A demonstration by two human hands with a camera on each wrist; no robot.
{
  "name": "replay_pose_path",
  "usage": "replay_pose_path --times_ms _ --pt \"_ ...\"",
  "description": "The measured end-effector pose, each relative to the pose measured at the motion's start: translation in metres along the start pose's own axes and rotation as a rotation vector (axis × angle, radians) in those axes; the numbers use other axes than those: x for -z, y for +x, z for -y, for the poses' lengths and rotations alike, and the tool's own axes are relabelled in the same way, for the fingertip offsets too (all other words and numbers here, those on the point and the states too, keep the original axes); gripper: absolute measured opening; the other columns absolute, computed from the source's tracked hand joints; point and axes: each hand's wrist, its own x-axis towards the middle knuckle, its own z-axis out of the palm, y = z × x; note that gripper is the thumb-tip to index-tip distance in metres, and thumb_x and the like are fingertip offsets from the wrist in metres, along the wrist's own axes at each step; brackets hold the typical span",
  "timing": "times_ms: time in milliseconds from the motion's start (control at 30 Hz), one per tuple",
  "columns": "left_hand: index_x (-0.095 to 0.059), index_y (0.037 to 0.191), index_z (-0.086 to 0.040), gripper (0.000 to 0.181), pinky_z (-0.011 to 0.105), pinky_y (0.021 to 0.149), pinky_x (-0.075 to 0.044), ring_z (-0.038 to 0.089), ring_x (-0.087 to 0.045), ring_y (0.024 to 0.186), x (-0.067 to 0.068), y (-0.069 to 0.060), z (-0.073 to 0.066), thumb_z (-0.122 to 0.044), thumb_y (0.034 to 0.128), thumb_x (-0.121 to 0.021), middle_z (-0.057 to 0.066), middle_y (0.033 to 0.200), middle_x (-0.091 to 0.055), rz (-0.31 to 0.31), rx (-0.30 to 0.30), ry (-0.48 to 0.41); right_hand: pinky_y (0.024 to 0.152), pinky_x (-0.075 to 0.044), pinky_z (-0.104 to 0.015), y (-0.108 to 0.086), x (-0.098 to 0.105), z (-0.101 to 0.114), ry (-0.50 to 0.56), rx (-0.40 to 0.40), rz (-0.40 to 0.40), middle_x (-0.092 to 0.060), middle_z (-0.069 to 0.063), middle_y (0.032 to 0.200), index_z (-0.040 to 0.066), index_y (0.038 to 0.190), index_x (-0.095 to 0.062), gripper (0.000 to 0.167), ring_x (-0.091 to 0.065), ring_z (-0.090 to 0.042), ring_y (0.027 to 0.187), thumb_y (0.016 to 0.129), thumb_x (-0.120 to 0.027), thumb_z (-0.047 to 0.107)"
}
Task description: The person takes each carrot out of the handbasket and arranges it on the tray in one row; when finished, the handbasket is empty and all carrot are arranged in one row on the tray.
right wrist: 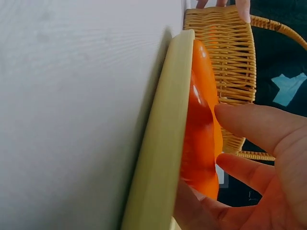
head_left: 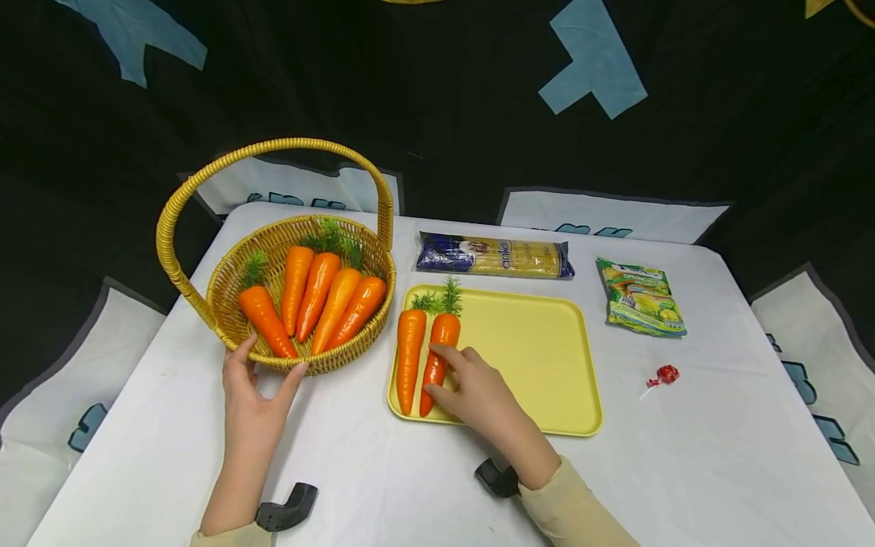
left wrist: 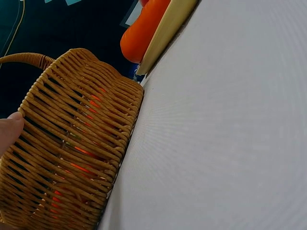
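A yellow wicker basket [head_left: 355, 355] with a tall handle stands at the left, several orange carrots with green tops inside. My left hand [head_left: 253, 410] holds its near rim, thumb and fingers spread along it; in the left wrist view only a fingertip [left wrist: 10, 129] shows at the basket [left wrist: 72, 139]. On the left part of a yellow tray [head_left: 526, 357] lie two carrots side by side. My right hand [head_left: 481, 391] has thumb and fingers around the right one [head_left: 444, 330], which rests on the tray. The other carrot [head_left: 410, 349] lies untouched beside it.
Behind the tray lies a pasta packet [head_left: 495, 256]. A green packet [head_left: 641, 298] lies to its right, with a red-wrapped lollipop [head_left: 666, 374] nearer the front. The white-covered table [head_left: 383, 486] meets a dark cloth backdrop [head_left: 437, 114]. The basket handle arches high.
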Motion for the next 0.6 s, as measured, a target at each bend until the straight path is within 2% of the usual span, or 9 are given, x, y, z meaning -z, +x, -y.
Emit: replay_pose_path --times_ms 267,400,600 --pt "-0.022 0.149 -0.01 0.083 0.051 0.112 -0.024 0.032 -0.024 0.138 0.0 -0.001 -0.001 -0.019 0.0856 -0.075 0.013 0.155 -0.015 0.0 -0.002 -0.004 0.055 -0.046 -0.027 0.0 0.01 0.003 -0.003 0.043 -0.053 -0.056 -0.005 0.09 0.019 0.134 -0.057 0.048 -0.051 -0.012 0.066 0.088 -0.07 0.029" --pt "-0.022 0.149 -0.009 0.083 0.051 0.112 -0.024 0.033 -0.024 0.138 0.0 0.0 -0.001 -0.018 0.0854 -0.075 0.014 0.154 -0.016 -0.002 -0.012 -0.01 0.062 -0.05 -0.025 0.004 0.018 0.008 0.051 0.052 -0.057 -0.059 -0.004 0.098 0.02 0.134 -0.057 0.047 -0.056 -0.011 0.073 0.09 -0.069 0.028" --pt "-0.023 0.149 -0.01 0.082 0.05 0.112 -0.024 0.032 -0.024 0.138 -0.001 0.0 0.0 -0.02 0.0859 -0.075 0.012 0.155 -0.016 -0.005 -0.004 -0.001 0.068 -0.051 -0.027 0.017 0.03 0.025 0.086 0.12 -0.081 -0.062 -0.006 0.112 0.021 0.134 -0.058 0.045 -0.058 -0.015 0.083 0.091 -0.068 0.027"
